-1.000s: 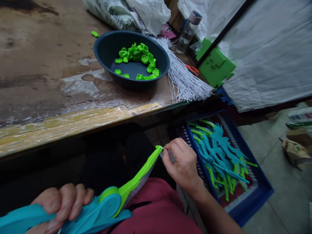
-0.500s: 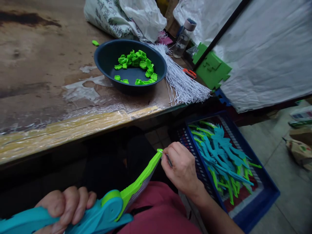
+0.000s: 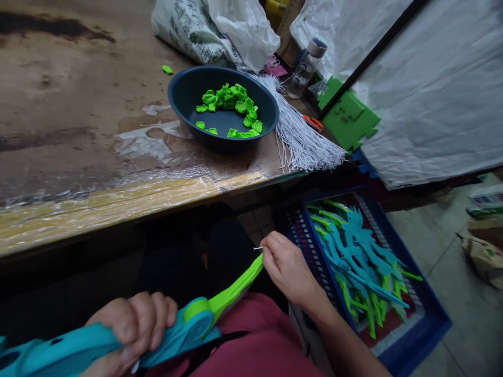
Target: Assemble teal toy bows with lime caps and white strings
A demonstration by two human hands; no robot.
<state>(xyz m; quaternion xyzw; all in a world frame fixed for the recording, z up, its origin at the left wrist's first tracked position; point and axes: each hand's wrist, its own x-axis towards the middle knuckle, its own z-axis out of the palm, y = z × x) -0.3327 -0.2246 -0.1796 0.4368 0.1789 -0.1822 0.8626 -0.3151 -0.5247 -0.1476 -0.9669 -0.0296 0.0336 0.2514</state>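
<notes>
Hands have drawn closer together since the frame half a second ago: the left has slid the hinged plastic piece toward the right, and the green tip that stood bare beside the right fingers now ends against them. Thumb and forefinger of the right hand [image 3: 288, 267] are pinched on a thin white strand [image 3: 258, 248], its short end poking out just above the tip; whether they also grip the tip itself I cannot tell. From there the slim green arm [image 3: 239, 280] slopes down to the round joint [image 3: 196, 319] of the teal body [image 3: 74, 343], which the left hand [image 3: 137, 322] clasps, fingers over the top and thumb underneath. So the piece lies across the lap, in front of the red shirt [image 3: 259, 335] and below the bench [image 3: 58, 157]. It looks like light, stiff moulded plastic, smooth enough to slip a little and likely to swing at the joint, so the thick teal part behind the hinge seems the steadiest place to hold; the narrow arm probably flexes and suits only a light touch. The strand looks limp and fine, best pinched close to its end. Farther out, a blue crate [image 3: 428, 322] by the right forearm holds similar teal and green parts [image 3: 363, 256], while on the bench stands a dark bowl [image 3: 173, 102] of small green pieces [image 3: 226, 97], with a sheaf of white cords [image 3: 302, 144] just beside it.
</notes>
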